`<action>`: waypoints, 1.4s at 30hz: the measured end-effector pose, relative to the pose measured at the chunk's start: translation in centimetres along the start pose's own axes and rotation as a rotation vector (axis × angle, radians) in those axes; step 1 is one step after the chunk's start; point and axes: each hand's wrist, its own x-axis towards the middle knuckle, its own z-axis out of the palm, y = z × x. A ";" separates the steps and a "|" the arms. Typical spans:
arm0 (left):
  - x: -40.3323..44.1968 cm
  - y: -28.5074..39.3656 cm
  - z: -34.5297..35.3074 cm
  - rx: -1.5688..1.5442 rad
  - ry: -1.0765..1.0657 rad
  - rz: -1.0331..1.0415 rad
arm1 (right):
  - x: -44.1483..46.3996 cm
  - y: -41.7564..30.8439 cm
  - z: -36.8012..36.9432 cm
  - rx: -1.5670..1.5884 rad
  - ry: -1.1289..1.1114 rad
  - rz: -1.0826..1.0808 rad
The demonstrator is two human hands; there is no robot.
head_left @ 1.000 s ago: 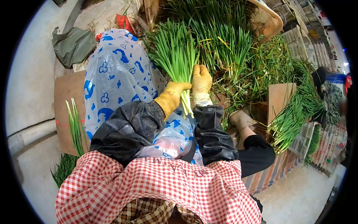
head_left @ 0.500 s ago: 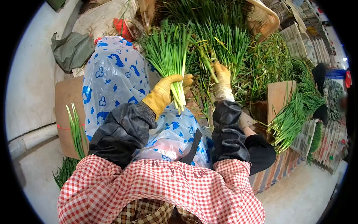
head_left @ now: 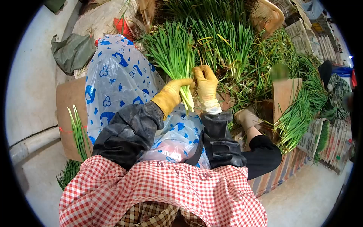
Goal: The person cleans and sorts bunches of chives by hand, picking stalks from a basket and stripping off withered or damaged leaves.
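A bunch of green leafy stalks (head_left: 174, 56) with pale lower ends is wrapped in the yellow-gloved fingers of my left hand (head_left: 169, 95). The pale ends point down past the glove, above a clear plastic sheet with blue prints (head_left: 117, 75) that covers my lap. Just right of the bunch is my right hand (head_left: 206, 84), also gloved, its fingers curled with thumb and fingertips close together beside the stalks. Whether those fingertips pinch anything is too small to make out.
Heaped green stalks (head_left: 227, 41) lie ahead, with a tan basket (head_left: 267, 17) behind. More stalks (head_left: 293, 125) rest by a board (head_left: 285, 96) at right. A few stalks (head_left: 78, 132) lie on a brown board (head_left: 68, 102) at left. Crates (head_left: 311, 138) stand far right.
My right hand first moved right to the heap with a loose stalk, then came back beside the bunch. That stalk no longer shows in it. My left hand has kept the bunch.
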 end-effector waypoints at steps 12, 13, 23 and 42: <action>-2.1 -0.2 0.5 -0.029 -0.289 0.097 | -0.3 0.5 -1.2 -0.434 0.131 -0.346; -2.0 -0.2 0.6 -0.046 -0.364 0.146 | -1.2 -1.3 -1.0 -0.404 0.116 -0.298; -1.9 0.4 0.6 0.094 -0.224 -0.066 | -2.2 -2.6 -0.9 -0.636 0.105 -0.432; 0.7 0.1 -0.5 -0.084 -0.379 0.140 | -3.0 -2.4 -1.1 0.167 -0.100 -0.091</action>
